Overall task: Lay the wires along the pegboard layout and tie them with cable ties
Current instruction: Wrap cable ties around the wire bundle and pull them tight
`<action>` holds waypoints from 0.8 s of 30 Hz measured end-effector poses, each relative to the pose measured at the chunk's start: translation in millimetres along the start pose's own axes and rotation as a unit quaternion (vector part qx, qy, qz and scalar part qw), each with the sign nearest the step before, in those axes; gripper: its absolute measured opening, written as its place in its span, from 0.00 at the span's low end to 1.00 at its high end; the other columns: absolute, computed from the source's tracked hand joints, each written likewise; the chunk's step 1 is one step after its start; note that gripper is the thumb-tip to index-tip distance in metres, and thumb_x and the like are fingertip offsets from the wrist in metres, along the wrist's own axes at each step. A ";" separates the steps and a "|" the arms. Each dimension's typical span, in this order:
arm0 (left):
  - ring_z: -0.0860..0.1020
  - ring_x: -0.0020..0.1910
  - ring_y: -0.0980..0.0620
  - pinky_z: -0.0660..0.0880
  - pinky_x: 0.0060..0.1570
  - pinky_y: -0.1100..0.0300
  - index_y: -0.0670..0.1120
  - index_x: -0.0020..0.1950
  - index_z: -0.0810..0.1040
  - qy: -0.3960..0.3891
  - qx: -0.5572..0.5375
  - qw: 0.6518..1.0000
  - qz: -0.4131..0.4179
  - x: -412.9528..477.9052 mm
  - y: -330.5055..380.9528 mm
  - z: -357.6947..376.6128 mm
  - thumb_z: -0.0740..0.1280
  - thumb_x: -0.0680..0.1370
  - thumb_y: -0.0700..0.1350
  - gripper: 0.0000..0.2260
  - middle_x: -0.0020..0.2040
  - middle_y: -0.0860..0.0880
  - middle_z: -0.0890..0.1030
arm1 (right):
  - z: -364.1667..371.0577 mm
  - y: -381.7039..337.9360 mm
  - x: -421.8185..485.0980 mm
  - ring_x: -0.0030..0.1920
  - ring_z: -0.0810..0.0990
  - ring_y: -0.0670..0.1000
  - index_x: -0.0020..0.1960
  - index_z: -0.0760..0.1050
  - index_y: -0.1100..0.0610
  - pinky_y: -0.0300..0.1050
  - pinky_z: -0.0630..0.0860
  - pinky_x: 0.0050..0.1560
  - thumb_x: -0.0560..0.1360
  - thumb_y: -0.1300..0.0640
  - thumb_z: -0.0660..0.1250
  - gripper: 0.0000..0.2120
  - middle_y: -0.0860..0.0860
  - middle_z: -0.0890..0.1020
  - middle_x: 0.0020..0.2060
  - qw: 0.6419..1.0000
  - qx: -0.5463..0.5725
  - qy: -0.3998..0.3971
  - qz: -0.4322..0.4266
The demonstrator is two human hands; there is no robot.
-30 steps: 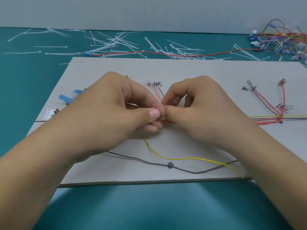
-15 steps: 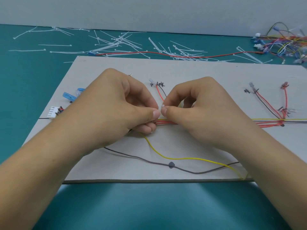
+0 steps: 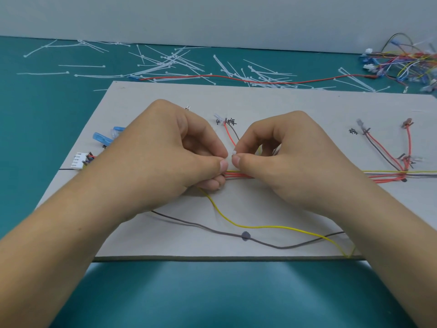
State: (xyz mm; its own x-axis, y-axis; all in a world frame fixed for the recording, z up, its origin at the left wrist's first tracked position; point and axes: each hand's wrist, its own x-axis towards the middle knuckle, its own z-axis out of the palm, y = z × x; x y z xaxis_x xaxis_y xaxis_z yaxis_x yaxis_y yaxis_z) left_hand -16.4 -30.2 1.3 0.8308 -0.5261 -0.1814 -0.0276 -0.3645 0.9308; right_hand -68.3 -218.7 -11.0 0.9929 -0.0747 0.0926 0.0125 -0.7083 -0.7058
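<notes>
The counter [image 3: 47, 129] carries the board [image 3: 283, 107], on which the layout is marked. Both grips meet at the board's middle, over the bundle [image 3: 238, 175] of red and yellow wires that runs along the board's length.

- **Left grip** [image 3: 160, 162]: it is clenched on the bundle, with curled fingers beneath it, apparently to keep the strands gathered on their line.
- **Right grip** [image 3: 295, 166]: thumb and forefinger pinch a small white piece, seemingly a tie [image 3: 234, 152], just above the bundle. The close thumb-to-thumb pose suits threading or cinching. Whether the tie encircles the wires is hidden.

Toward the board's right edge the bundle passes a junction [image 3: 402, 176] where red and grey branches fan out.

Off the board's far right corner lies a heap [image 3: 406, 60] of spare wires. Beyond the far edge, loose ties [image 3: 165, 65] are scattered and a red wire [image 3: 236, 78] lies across them.

On the board's near half a grey wire [image 3: 201, 226] and a yellow wire [image 3: 260, 226] sag slack, not yet routed. They lie under both forearms and may snag.

At the board's left edge sit a white connector [image 3: 78, 160] and blue terminals [image 3: 101, 139].
</notes>
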 end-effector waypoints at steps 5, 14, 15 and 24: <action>0.87 0.34 0.44 0.84 0.37 0.57 0.46 0.43 0.87 0.001 -0.002 1.000 -0.003 0.3 0.7 0.3 0.76 0.75 0.34 0.07 0.35 0.41 0.86 | 0.5 0.1 0.2 0.26 0.72 0.40 0.36 0.82 0.49 0.29 0.65 0.28 0.73 0.56 0.74 0.08 0.35 0.76 0.23 1.000 0.001 0.000 0.000; 0.88 0.36 0.44 0.86 0.40 0.51 0.46 0.42 0.87 -0.001 0.004 1.000 0.002 0.6 -0.2 0.5 0.76 0.75 0.35 0.06 0.35 0.41 0.86 | 0.2 -1.1 0.0 0.26 0.73 0.40 0.37 0.82 0.49 0.29 0.66 0.29 0.73 0.56 0.74 0.07 0.35 0.75 0.23 1.000 -0.005 -0.003 -0.010; 0.88 0.36 0.44 0.85 0.40 0.51 0.46 0.42 0.87 -0.001 0.005 1.000 0.003 0.5 -0.2 0.6 0.76 0.75 0.35 0.06 0.35 0.41 0.86 | 0.3 -1.4 -0.1 0.26 0.73 0.40 0.37 0.82 0.49 0.29 0.66 0.29 0.73 0.56 0.74 0.07 0.34 0.75 0.23 1.000 -0.007 -0.004 -0.011; 0.87 0.34 0.45 0.85 0.37 0.55 0.45 0.43 0.86 0.002 -0.004 1.000 0.002 0.3 1.5 1.7 0.76 0.74 0.34 0.07 0.34 0.41 0.86 | 0.6 -2.0 -0.8 0.26 0.72 0.40 0.37 0.82 0.50 0.30 0.66 0.28 0.73 0.54 0.74 0.06 0.37 0.76 0.23 1.000 -0.003 -0.003 0.002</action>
State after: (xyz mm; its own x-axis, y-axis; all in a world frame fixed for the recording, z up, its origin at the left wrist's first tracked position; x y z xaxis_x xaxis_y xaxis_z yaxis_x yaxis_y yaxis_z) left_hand -17.1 -32.3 2.1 0.8327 -0.5248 -0.1766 -0.0270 -0.3571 0.9337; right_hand -69.1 -216.8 -10.1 0.9937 -0.0724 0.0852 0.0083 -0.7121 -0.7020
